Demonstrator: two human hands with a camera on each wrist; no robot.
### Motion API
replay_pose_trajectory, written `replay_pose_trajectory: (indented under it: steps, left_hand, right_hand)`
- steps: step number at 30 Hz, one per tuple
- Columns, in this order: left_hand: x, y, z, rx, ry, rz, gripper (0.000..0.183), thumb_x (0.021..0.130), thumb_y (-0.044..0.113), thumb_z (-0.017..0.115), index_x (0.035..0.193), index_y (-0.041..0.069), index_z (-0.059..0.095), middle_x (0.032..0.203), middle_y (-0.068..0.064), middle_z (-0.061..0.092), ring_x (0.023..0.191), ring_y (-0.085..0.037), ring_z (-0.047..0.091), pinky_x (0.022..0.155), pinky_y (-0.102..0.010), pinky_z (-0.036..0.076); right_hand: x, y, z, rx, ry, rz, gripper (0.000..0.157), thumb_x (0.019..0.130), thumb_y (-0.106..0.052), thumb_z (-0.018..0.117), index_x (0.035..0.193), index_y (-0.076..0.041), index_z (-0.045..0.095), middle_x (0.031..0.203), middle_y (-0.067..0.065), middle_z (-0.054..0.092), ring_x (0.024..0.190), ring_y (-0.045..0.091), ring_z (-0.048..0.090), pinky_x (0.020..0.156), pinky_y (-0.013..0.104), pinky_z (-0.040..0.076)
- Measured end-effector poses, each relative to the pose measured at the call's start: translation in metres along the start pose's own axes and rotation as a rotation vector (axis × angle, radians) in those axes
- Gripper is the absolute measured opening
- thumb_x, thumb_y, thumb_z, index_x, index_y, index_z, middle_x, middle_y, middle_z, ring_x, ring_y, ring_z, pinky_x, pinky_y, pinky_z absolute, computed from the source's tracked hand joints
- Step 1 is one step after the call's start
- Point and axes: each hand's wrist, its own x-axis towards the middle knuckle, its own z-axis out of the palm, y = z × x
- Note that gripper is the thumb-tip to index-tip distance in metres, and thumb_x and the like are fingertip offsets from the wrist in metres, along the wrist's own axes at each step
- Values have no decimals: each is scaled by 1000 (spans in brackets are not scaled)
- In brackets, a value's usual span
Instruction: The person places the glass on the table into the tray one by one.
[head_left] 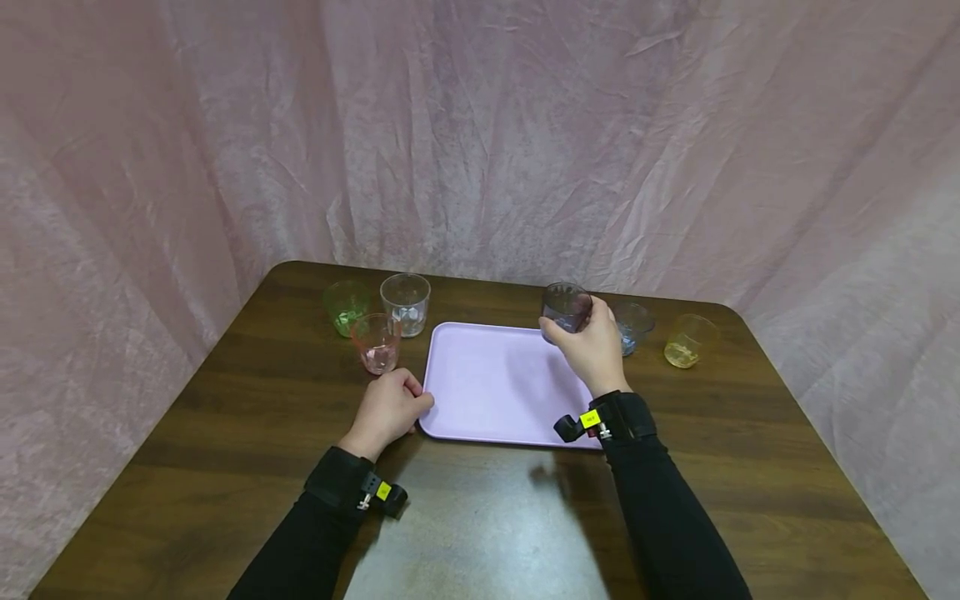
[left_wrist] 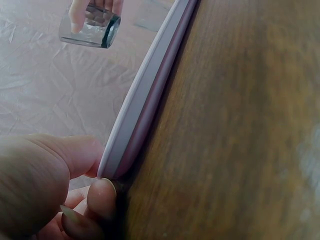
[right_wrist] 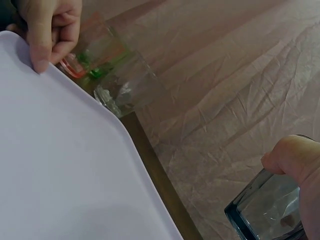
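Observation:
My left hand [head_left: 386, 408] pinches the left rim of a lilac tray [head_left: 495, 387], thumb on top and fingers under the edge in the left wrist view. In my right hand [head_left: 594, 346] is a dark grey clear cup [head_left: 566, 307], gripped round its side with the thumb on the left. The cup is upright above the back right part of the tray, raised clear of it in the left wrist view. A pink cup [head_left: 377, 343] stands just beyond my left hand. Close behind my right hand is a blue cup [head_left: 633, 325], partly hidden by it.
A green cup [head_left: 347, 308] and a colourless cup [head_left: 406, 304] stand at the back left of the wooden table [head_left: 247, 433]. A yellow cup [head_left: 690, 340] is at the back right. Beyond the table's back edge hangs a pink curtain [head_left: 480, 142].

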Motion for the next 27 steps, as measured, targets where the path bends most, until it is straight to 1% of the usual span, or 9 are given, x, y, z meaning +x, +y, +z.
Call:
replay_pose_trajectory:
  steps: [4,11,18,27]
  left_hand:
    - [0,0,0,1,4,4,15,83,15,72,83,6,60,61,-4,60,45,-14,58,42,-27,48]
    - [0,0,0,0,0,0,15,83,16,72,84,6,61,62,-4,60,45,-14,58,42,-28,48]
    - [0,0,0,2,-3,-5,15,83,16,72,83,7,60,62,-4,60,45,-15,58,43,-28,48]
    - [-1,1,-1,5,2,-3,14,83,16,71,83,7,60,61,-4,60,45,-14,58,42,-28,48]
  right_hand:
    - [-1,-1,4,10,-5,-4,76,78,-47,80,128,0,47,107,11,50,92,23,50,73,37,45]
    - [-4,-5,9,-4,-25,-8,83,78,-50,79,133,2,44,114,14,50,98,24,50,82,42,47]
    - [-6,-8,17,5,-48,-13,86,79,-50,78,136,3,42,121,16,49,105,25,50,88,45,48]
    - [-8,-12,27,-2,-63,-19,86,80,-50,78,138,2,41,123,16,48,106,25,50,89,44,48]
